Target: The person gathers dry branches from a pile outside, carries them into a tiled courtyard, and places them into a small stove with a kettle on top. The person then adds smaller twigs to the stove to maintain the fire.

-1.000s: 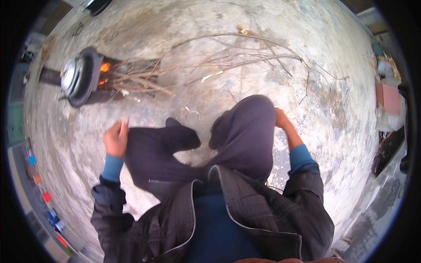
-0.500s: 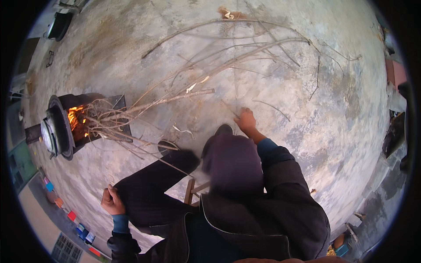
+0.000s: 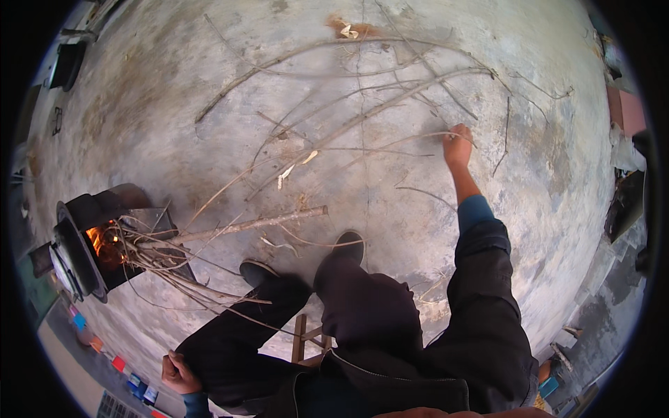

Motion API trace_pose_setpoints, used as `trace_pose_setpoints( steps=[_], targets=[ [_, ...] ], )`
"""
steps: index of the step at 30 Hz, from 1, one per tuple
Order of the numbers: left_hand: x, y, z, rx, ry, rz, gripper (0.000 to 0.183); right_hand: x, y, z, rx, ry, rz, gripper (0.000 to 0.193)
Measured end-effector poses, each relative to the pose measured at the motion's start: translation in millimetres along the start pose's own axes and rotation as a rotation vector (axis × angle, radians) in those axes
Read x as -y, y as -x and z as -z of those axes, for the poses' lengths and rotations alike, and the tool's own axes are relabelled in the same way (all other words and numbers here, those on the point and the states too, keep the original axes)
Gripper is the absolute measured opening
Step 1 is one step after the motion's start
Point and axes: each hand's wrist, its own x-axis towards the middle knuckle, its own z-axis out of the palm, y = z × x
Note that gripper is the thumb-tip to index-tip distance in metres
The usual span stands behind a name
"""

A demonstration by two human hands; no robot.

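My right hand reaches out over the concrete floor, its fingers closed round a thin twig that runs off to the left. Other long, bare branches lie loosely across the floor beyond it. My left hand is by my left knee with the fingers curled in; whether anything is inside is hidden. At the left, a dark metal stove burns with orange flames in its mouth. A bundle of sticks is pushed into that opening, the ends jutting toward my feet.
A lidded pot sits on the stove. Part of a wooden stool shows beneath me. A black basin stands at the far left. Pale peeled strips lie on the floor, and a short twig lies near my right arm.
My right hand has moved farther out and to the right, and a twig is now plainly in its grip. My left hand stays by the knee. The whole view has shifted slightly.
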Motion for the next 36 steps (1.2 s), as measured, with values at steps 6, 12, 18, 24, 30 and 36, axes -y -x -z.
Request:
trace_pose_setpoints(
  steps=[6,12,18,24,30,36],
  targets=[
    [-16.2,-8.4,9.1,0.062,-0.034,0.01,0.041,-34.1,-94.5,-24.0,0.116,-0.06,0.045,0.016],
    [-24.3,-12.8,7.1,0.029,-0.014,-0.037,0.039,2.3,-52.5,-42.3,0.158,0.422,-0.038,0.021],
    [-20.7,-8.2,7.0,-0.01,0.016,-0.039,0.038,36.6,38.9,2.4,0.232,-0.11,-0.029,0.028],
    [2.8,0.3,0.3,-0.05,0.048,-0.027,0.038,14.0,46.1,145.0,0.281,0.196,-0.066,0.021],
    [6.5,12.9,-5.2,-0.146,0.221,-0.127,0.039,-95.6,56.5,327.6,0.099,0.727,-0.184,0.019],
    [15.2,26.7,-3.1,-0.143,0.361,-0.202,0.041,-215.9,201.6,495.6,0.041,0.602,-0.809,0.027]
  ],
)
